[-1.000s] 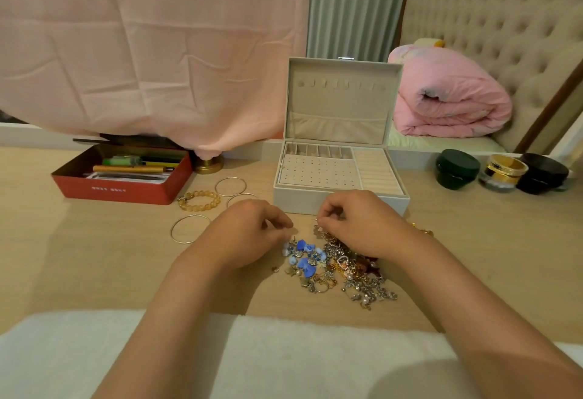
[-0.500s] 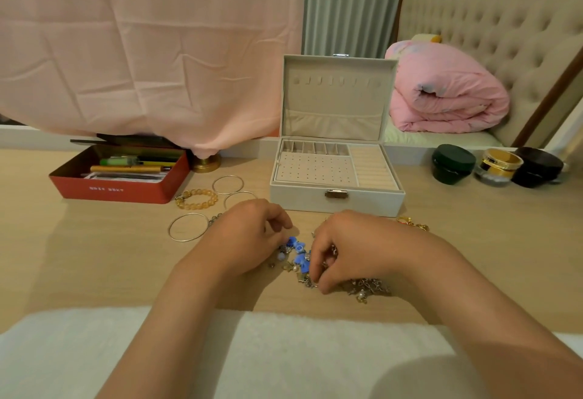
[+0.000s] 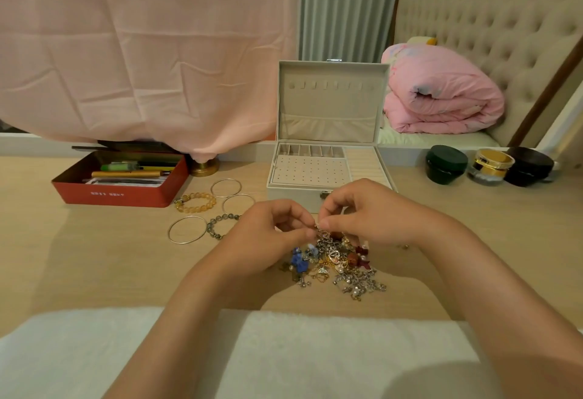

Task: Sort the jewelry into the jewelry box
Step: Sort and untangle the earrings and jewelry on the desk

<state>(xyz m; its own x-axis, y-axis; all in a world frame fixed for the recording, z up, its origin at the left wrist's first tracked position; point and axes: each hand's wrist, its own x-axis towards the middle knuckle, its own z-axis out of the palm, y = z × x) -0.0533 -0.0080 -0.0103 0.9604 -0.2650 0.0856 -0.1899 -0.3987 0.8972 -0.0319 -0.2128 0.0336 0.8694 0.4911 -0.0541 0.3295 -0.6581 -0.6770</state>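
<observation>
Left hand (image 3: 268, 231) and right hand (image 3: 372, 212) pinch one tiny, indistinct trinket (image 3: 318, 225) over the jewelry pile (image 3: 334, 263).

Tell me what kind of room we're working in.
Most likely a bedroom: a tufted headboard and rolled pink duvet sit behind the wooden desk, with cosmetic jars beside the open jewelry box.

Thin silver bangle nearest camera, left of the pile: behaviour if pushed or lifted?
The silver bangle looks like a thin rigid hoop, so probably stiff and light. Lying flat on the smooth table, it would likely slide when pushed; set on edge, it may roll.
</observation>
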